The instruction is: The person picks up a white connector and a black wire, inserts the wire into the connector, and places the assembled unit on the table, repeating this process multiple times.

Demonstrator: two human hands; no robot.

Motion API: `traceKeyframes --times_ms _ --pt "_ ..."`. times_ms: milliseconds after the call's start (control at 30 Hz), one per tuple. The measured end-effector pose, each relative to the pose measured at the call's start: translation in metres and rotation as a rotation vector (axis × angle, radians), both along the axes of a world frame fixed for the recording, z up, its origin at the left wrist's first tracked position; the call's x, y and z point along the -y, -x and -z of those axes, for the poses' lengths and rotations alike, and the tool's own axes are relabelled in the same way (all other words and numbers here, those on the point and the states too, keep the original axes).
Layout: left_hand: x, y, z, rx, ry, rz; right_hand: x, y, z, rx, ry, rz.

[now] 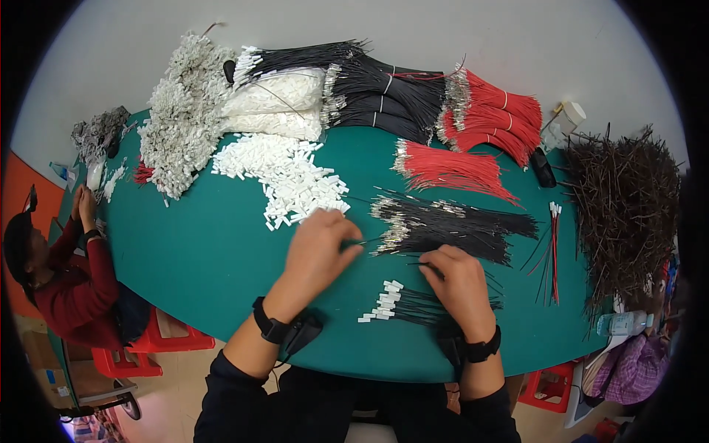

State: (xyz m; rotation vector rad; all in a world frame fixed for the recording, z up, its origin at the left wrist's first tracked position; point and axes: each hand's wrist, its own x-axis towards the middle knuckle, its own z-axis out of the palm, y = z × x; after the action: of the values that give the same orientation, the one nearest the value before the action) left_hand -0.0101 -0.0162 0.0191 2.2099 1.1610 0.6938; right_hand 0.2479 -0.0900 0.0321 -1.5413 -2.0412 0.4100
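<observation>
My left hand (317, 247) is curled just left of a pile of black wires (458, 225) with metal terminals. Its thumb and fingertips close in a pinch, with a thin dark line at the tips; what they hold is too small to make out. Below that pile, my right hand (459, 284) pinches a thin black wire (413, 263) between thumb and forefinger. Under and beside the right hand lies a row of black wires with white connector housings (388, 299). Loose white housings (303, 188) are heaped beyond my left hand.
Bundled black (391, 92) and red wires (491, 111) line the green table's (221, 255) far side, near bags of white parts (273, 103) and a white wire heap (185, 111). Dark brown wires (624, 207) pile up at right. A co-worker (74, 280) sits at left.
</observation>
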Motion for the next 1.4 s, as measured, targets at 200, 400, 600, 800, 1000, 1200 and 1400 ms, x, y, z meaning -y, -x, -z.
traceKeyframes --times_ms 200,400,600,800,1000,1200,1400 --pt "-0.005 0.016 0.005 -0.307 -0.222 -0.214 -0.008 0.002 0.015 0.100 0.004 0.003" --pt "-0.005 0.010 -0.008 -0.174 -0.061 -0.146 -0.008 -0.001 0.019 0.246 -0.026 -0.032" --pt "0.007 -0.003 0.002 1.019 1.026 0.124 -0.013 -0.001 0.007 0.142 -0.169 -0.100" --pt "0.011 -0.017 0.024 1.205 1.286 0.259 0.002 0.007 -0.004 -0.276 0.002 -0.005" --pt "0.011 -0.019 0.027 1.197 1.340 0.318 0.006 0.018 -0.010 -0.390 -0.131 -0.043" --pt "0.013 -0.019 0.025 1.165 1.317 0.301 0.008 0.022 -0.020 -0.368 -0.176 0.008" --pt "0.014 -0.023 0.025 1.145 1.309 0.270 0.009 0.021 -0.021 -0.313 -0.222 0.014"
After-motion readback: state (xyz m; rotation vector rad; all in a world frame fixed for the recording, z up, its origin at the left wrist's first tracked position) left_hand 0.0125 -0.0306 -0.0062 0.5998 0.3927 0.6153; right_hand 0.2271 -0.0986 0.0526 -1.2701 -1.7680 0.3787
